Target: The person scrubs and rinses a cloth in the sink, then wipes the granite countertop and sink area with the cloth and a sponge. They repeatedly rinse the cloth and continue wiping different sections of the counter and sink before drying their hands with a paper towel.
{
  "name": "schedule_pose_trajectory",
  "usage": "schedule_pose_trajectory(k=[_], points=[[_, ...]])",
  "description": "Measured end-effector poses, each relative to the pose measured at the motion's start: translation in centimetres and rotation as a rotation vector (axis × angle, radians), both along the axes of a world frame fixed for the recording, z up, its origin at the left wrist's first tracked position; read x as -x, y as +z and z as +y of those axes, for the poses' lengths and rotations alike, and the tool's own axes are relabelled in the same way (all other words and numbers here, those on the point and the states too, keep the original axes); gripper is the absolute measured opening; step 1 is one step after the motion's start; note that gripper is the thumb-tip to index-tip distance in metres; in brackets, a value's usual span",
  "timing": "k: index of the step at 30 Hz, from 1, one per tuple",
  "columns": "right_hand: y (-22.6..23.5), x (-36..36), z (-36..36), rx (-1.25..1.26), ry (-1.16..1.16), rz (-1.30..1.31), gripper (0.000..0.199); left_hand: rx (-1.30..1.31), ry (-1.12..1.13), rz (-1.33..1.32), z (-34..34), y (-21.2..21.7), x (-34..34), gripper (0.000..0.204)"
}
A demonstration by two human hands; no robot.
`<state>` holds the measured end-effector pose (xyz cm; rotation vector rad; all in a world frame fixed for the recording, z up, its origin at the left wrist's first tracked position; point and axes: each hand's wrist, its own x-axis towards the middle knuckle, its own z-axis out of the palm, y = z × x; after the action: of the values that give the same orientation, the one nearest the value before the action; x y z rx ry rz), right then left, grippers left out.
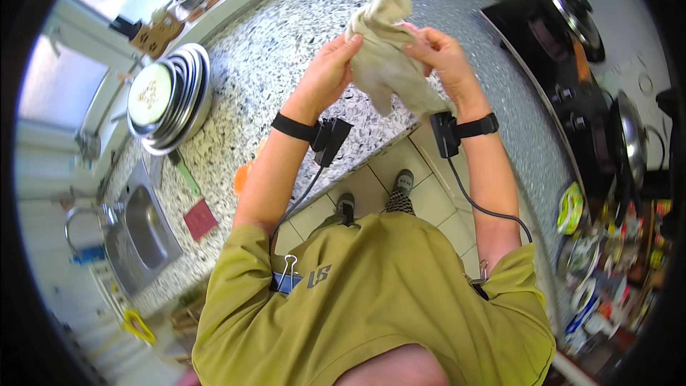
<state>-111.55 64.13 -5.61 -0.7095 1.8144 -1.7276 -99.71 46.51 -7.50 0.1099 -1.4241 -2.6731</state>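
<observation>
A crumpled beige-grey cloth hangs between my two hands above the speckled worktop. My left hand pinches its left side, with the thumb on top. My right hand grips the opposite side, thumb and fingers closed on the fabric. A bunched fold stands up at the cloth's far end, and its lower part droops toward the counter's front edge. A small patch of pink shows beside my right fingers; I cannot make out what it is.
To the left are stacked metal bowls, a green-handled knife, a dark red cloth square and a steel sink. A knife block stands by the window. On the right are a black stove, a lidded pan and a wok.
</observation>
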Motion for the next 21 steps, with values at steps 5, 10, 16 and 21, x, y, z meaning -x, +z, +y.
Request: schedule_pose_trajectory(k=[5, 10, 16, 21], points=[[-0.1, 6.3, -0.5, 0.008, 0.189, 0.098, 0.022, 0.147, 0.242, -0.084, -0.7, 0.0, 0.6, 0.027], [1.9, 9.9, 0.3, 0.315, 0.347, -0.33, 0.027, 0.192, 0.538, -0.136, -0.3, 1.2, -2.2, 0.044], [3.1, 16.4, -4.6, 0.214, 0.541, -0.175, 0.036, 0.384, 0.552, -0.036, -0.9, 1.1, -2.8, 0.058], [-2.4, 17.6, -4.3, -0.255, -0.028, 0.383, 0.06, 0.473, 0.741, -0.38, -2.2, -2.3, -7.9, 0.063]])
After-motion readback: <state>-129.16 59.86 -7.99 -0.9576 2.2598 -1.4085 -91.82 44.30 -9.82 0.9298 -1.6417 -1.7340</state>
